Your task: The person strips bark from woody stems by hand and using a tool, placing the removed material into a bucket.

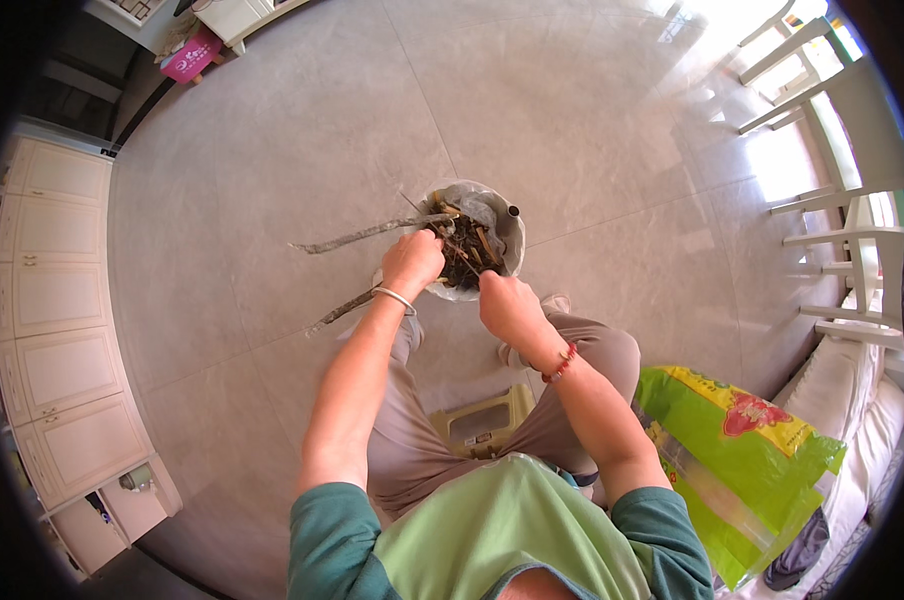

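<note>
A round waste bin (520, 251) lined with a pale plastic bag stands on the floor between my feet. Broken sticks and dark dry plant matter (463, 244) fill it. Over the bin's left side, my left hand (416, 262) has its fingers closed at one end of a thin twig (463, 257). At the twig's other end, near the front rim, my right hand (510, 304) pinches with curled fingers. A long rough branch (354, 234) juts out leftward beyond my left hand. Another branch (343, 309) passes partly hidden under my left wrist.
A plastic step stool (528, 409) shows between my legs. On my right lies a large green and yellow plastic bag (722, 450), beside white cushions (834, 375). White chairs (864, 127) line the right side, cream cabinets (61, 300) the left. A pink tub (193, 56) stands far left.
</note>
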